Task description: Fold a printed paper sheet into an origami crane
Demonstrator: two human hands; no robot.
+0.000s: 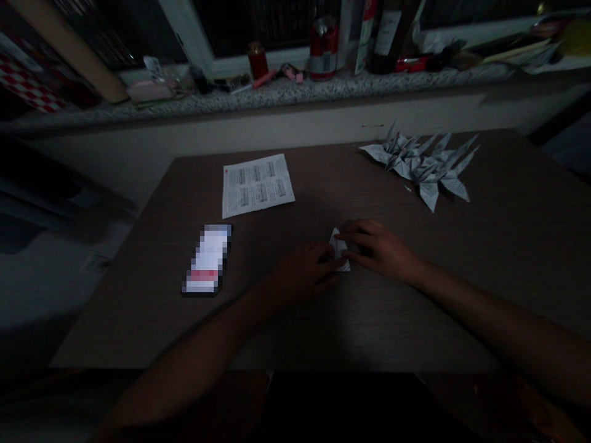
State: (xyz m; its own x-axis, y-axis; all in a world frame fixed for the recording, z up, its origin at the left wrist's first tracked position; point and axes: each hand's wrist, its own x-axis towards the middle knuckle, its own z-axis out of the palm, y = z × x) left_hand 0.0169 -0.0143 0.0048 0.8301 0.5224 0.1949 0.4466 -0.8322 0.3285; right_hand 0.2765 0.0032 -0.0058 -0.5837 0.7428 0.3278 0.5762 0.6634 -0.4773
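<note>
A small piece of folded paper (340,249), roughly triangular with its point away from me, lies on the table between my hands. My left hand (307,267) holds it from the left, fingers bent and tips on its lower part. From the other side my right hand (381,249) grips its right edge with curled fingers, the tips touching the paper near the top and the middle. Fingers cover part of the paper, and dim light hides its finer creases.
Beyond my left hand lies a flat printed sheet (258,186). A lit phone (207,258) rests on the table (152,246) at left. Several folded paper cranes (425,166) cluster at the back right. Bottles, a red can (324,52) and a jar (257,61) crowd the stone windowsill (221,101).
</note>
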